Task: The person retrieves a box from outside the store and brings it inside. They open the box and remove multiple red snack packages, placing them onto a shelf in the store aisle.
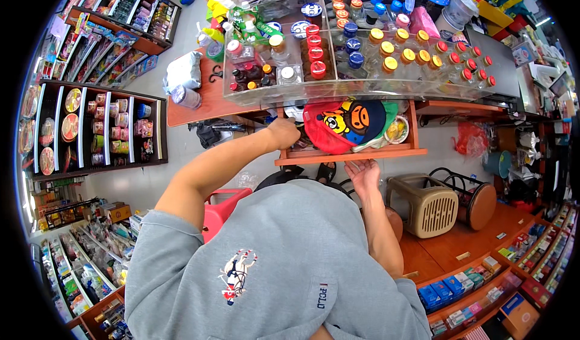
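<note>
I find the fingers of the right hand (364, 177) unclenched at the front of the drawer (356, 157), upper centre of frame. The left hand (284, 134) bends over its left side, grip indeterminable. Inside lies printed cloth (333, 136); bottles (388, 66) stand beyond.

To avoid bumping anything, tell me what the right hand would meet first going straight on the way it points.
Most likely the drawer's wooden front, right where the right hand points; depth is unclear, so it might pass beneath instead.
</note>
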A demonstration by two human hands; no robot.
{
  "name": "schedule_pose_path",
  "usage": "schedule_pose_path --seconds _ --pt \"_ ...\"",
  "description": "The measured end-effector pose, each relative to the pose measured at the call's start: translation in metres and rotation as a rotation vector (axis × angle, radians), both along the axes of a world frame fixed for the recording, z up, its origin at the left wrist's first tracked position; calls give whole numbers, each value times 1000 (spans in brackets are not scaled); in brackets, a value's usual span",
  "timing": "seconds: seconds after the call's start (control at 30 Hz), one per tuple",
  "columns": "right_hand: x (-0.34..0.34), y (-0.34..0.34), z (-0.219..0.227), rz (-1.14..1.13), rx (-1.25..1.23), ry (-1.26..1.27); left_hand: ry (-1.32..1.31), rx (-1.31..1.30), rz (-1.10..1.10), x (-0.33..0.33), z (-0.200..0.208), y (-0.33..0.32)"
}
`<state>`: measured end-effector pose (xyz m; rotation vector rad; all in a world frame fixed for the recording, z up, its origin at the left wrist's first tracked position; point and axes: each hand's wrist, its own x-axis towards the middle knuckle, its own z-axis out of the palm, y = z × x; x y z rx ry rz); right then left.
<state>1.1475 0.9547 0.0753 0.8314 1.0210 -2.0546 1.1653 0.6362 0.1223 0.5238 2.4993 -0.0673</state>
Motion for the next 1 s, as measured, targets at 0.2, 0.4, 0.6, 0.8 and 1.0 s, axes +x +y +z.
schedule_pose_path --seconds 0.2,0.4,0.6,0.8,1.0 --pt "-8 -6 -6 -8 -70 23 76 -77 -49 -1 10 6" --pt "-10 -6 -11 -25 -67 -2 -97 -154 -73 -1 9 15" --pt "-7 -11 -13 -44 -78 5 14 -85 -162 8 -11 4" --pt "-4 -8 -17 -37 -81 34 -184 -276 -123 -4 0 19" --pt "-3 -10 -11 -42 -68 33 -112 -323 -101 0 -13 26"
